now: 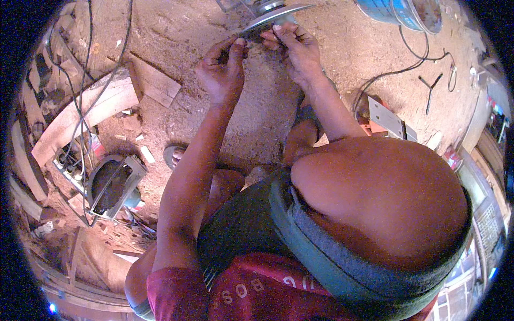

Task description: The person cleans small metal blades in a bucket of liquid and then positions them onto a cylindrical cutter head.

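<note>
At the top of the head view a round metal disc, seen nearly edge-on, sits on a shiny hub. Just below its rim, a small dark piece spans the gap between my hands; its kind is too unclear to name. My left hand is closed, thumb and fingertips pinching the piece's left end. The other end is between the thumb and fingers of my right hand, also closed, close against the disc's right underside. Part of the piece is hidden by fingers and disc.
A blue bucket stands at the far right, with a black cable near it. Left lie a curved wooden piece, a flat board and a power tool with hanging cords. A three-armed wrench rests on the sandy floor.
</note>
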`<action>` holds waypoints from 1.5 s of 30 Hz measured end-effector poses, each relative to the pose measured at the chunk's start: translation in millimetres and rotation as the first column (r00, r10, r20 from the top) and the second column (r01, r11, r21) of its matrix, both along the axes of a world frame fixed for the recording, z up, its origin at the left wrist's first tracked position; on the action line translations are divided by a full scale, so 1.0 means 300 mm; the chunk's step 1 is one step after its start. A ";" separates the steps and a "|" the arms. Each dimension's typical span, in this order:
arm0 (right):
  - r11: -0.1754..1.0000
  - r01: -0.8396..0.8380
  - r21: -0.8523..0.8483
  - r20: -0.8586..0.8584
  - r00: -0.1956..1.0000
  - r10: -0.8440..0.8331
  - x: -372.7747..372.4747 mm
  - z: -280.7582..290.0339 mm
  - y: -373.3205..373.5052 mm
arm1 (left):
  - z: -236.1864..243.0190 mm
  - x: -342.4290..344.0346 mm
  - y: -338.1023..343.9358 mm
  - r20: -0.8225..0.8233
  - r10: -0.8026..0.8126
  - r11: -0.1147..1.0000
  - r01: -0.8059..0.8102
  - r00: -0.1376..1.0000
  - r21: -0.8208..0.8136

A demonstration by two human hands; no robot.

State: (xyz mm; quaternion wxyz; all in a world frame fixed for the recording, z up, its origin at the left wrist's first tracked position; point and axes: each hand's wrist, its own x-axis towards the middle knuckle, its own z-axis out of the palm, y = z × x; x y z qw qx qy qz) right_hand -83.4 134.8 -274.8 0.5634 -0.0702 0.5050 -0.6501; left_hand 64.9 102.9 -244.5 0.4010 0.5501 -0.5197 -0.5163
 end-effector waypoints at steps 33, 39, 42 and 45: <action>1.000 0.012 0.024 0.006 1.000 -0.012 -0.020 -0.016 0.004 | 0.019 -0.020 -0.009 -0.020 -0.042 0.999 0.043 0.999 0.023; 1.000 -0.004 -0.022 -0.005 1.000 0.003 -0.008 -0.013 0.005 | 0.026 -0.006 -0.006 0.022 -0.027 0.999 0.026 0.999 0.044; 1.000 0.007 -0.013 0.000 1.000 -0.007 0.001 -0.002 0.004 | 0.028 0.000 -0.005 -0.012 -0.021 0.999 0.021 1.000 0.031; 1.000 0.027 0.004 0.022 0.999 -0.027 0.017 0.011 0.000 | 0.016 0.011 -0.001 -0.027 -0.006 1.000 0.007 1.000 0.030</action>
